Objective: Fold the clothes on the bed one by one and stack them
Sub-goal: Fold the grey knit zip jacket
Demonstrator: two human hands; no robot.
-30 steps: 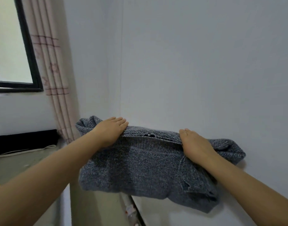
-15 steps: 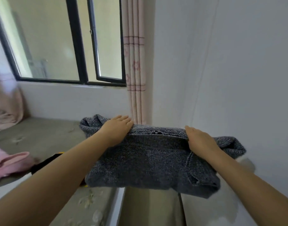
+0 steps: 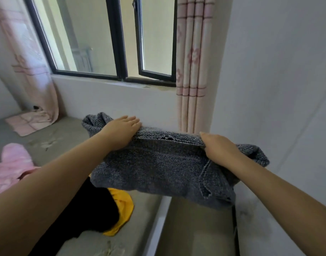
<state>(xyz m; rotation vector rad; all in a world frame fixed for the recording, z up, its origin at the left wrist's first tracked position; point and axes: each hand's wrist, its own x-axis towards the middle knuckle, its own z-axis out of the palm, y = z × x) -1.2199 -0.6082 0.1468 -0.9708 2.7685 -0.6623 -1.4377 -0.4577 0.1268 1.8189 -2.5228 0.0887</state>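
A black-framed window (image 3: 121, 52) fills the upper middle of the frame, one pane swung ajar, with a pink-and-cream floral curtain (image 3: 193, 61) hanging in straight pleats to its right and a second pale pink curtain (image 3: 29, 71) draping at the upper left, its hem pooling on the grey surface below. White plaster walls (image 3: 278, 71) take up the right side. In the lower left lie a fluffy pink garment (image 3: 9, 169), a black garment (image 3: 88, 209) and a yellow garment (image 3: 121, 206) partly tucked under the black one, all on the flat grey bed surface (image 3: 140, 218); the left forearm crosses in front of the black and pink pieces and hides part of them. In the centre of the frame, held in the air above the bed's right edge, is the folded dark grey, coarse-knit sweater (image 3: 158, 167), a thick, slightly sagging rectangle. Its long axis runs left to right across the frame, tilting down toward the right, with bunched cloth sticking out past each hand. The left hand (image 3: 121, 132) lies over the upper left edge, fingers flat on top, gripping the knit. The right hand (image 3: 219, 146) pinches the upper right edge, closed on the fabric.
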